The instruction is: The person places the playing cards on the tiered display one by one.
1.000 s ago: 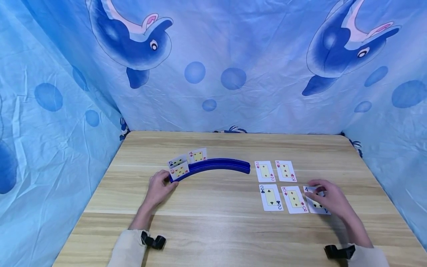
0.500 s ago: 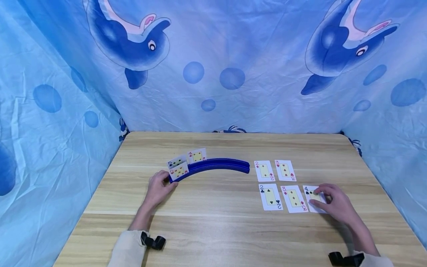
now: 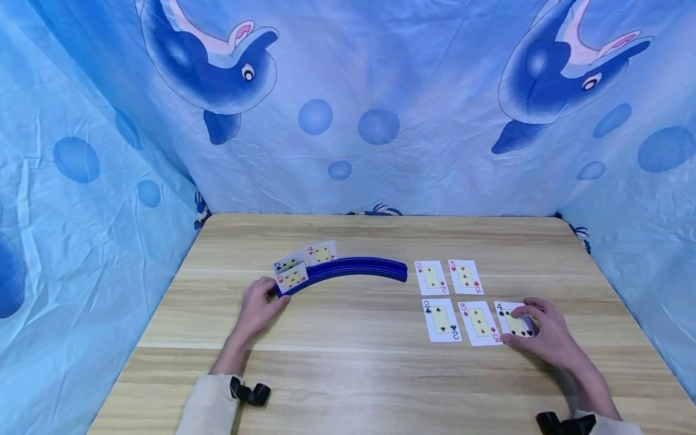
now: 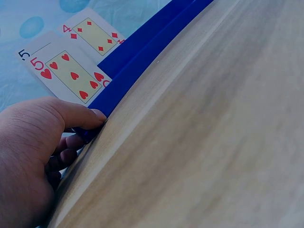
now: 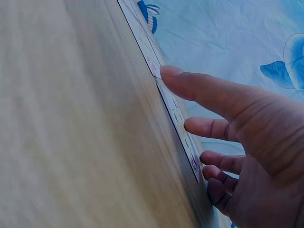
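My left hand [image 3: 258, 309] pinches the left end of a blue curved card holder [image 3: 361, 267] between thumb and fingers, plainest in the left wrist view. Standing in that holder are a five of hearts [image 4: 73, 76], a black five [image 3: 286, 263] partly behind it, and a four of diamonds [image 3: 322, 252]. Over at the right, my right hand [image 3: 549, 338] hovers low over a four of spades [image 3: 507, 314] lying flat, covering its right side. The thumb is by the card's left lower edge and the fingers are spread loosely apart from it in the right wrist view.
Left of the four of spades lie a three of diamonds [image 3: 478, 324] and a two of clubs [image 3: 441, 321]. Behind them are a two of diamonds [image 3: 431, 278] and a three of hearts [image 3: 465, 278]. A blue dolphin curtain [image 3: 348, 72] surrounds the wooden table [image 3: 348, 374].
My right hand has shifted rightward and nearer over the four of spades, uncovering its left part; the thumb has come down toward its lower left edge. The left hand and card holder stay put.
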A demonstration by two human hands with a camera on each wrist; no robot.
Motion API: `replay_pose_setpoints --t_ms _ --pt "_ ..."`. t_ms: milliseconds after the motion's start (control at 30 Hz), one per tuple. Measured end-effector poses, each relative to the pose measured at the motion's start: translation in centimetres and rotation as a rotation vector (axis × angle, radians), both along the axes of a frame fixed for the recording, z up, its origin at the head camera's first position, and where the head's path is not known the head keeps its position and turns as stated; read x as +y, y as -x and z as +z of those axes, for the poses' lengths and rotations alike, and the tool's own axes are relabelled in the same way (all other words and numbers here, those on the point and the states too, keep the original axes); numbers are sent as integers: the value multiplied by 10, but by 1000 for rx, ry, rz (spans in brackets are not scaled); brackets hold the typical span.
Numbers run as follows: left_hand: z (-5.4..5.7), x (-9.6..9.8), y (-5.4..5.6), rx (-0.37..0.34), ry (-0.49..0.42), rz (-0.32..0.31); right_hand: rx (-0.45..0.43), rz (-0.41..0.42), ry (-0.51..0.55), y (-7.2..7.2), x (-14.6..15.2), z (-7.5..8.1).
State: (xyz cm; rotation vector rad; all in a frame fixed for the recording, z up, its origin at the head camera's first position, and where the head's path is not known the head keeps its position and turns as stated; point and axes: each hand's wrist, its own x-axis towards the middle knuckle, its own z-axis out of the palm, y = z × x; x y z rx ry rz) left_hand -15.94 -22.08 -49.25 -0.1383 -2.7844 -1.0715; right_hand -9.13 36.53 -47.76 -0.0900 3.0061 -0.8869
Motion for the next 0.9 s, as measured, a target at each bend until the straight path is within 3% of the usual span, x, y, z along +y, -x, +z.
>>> replay_pose_setpoints --t_ms 300,467,900 --pt "0 0 0 5 -6 -3 9 4 -51 1 -1 1" --pt "1 0 -1 6 -7 -4 -35 19 -92 0 -2 7" --pt "-1 0 -1 10 5 -2 -51 52 -166 10 0 11"
